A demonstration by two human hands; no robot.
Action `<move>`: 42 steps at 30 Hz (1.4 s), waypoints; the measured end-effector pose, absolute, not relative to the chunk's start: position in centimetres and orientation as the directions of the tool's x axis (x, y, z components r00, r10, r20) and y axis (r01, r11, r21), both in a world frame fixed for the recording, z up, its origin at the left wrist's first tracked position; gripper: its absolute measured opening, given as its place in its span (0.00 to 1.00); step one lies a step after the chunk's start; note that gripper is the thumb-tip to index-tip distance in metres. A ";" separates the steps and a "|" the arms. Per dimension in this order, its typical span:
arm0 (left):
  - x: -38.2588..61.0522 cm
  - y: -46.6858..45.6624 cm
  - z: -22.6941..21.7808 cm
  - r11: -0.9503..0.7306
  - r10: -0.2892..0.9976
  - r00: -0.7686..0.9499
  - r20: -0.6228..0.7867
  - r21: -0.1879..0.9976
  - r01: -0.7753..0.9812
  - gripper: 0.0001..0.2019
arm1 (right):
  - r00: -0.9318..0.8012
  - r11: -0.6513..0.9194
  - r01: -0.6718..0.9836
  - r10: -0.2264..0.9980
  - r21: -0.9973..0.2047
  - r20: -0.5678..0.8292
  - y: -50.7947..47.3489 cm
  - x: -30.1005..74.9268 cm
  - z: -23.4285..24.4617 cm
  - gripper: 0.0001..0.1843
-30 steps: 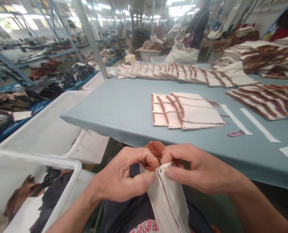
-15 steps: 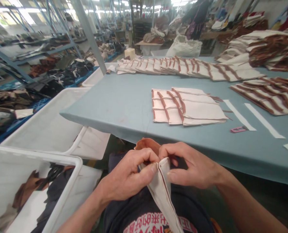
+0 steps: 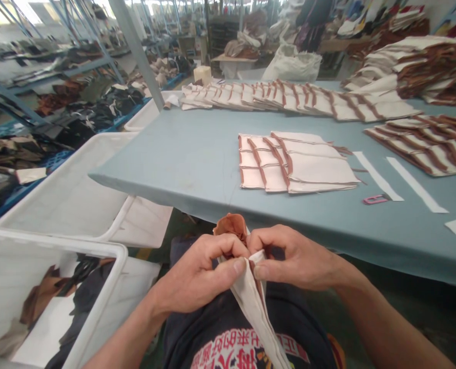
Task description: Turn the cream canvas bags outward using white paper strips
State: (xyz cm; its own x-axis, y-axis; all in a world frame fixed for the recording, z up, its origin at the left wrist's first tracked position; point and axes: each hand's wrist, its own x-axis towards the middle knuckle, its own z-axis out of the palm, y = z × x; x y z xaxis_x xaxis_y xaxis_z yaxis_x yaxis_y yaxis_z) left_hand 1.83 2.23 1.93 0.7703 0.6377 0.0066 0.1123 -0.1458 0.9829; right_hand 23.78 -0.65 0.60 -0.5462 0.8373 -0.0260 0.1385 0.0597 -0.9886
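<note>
Blue table [image 3: 166,148] is standing ahead, cream pieces [image 3: 320,166] overlapping on it. Left hand [image 3: 203,271] and right hand [image 3: 295,256] are pinching cloth [image 3: 253,302], close together, above dark clothing [image 3: 301,318]; holding both pinches level and firm is probably helping its edges line up.

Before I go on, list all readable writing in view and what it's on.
"出来的好": upper lettering on the dark garment in the lap.
"正": same garment, beyond the held cream cloth, which hides characters between.
Larger lettering below: cut off, not surely readable.
Elsewhere: nothing legible; the background is too blurred.
</note>
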 end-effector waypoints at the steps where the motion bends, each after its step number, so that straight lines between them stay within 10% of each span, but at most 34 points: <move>1: 1.7 2.2 1.9 -0.141 0.633 0.774 -0.001 0.983 0.117 0.13 | -0.546 0.057 0.145 0.837 -0.988 -0.031 -0.7 23.7 0.6 0.17; 10: 1.4 2.2 1.8 -0.149 0.646 0.757 -0.100 0.956 0.253 0.19 | -0.441 0.218 0.421 0.898 -0.880 0.011 -1.8 22.9 0.7 0.10; 28: 1.3 1.0 1.4 -0.319 0.682 0.730 0.048 0.918 0.238 0.09 | -0.384 0.517 0.459 0.849 -0.722 0.364 -3.3 22.6 -0.4 0.06; 42: 1.3 0.7 2.0 -0.340 0.695 0.719 0.023 0.891 0.300 0.11 | -0.378 0.258 0.347 0.918 -0.902 0.117 -3.6 23.8 0.6 0.18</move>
State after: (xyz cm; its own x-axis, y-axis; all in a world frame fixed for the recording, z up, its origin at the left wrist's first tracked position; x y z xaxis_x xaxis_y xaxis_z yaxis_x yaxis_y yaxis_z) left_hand 1.29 0.74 2.02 0.7189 0.6948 0.0230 0.2998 -0.3397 0.8915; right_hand 23.84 -3.61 0.56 -0.3782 0.9183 0.1172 0.3469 0.2579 -0.9017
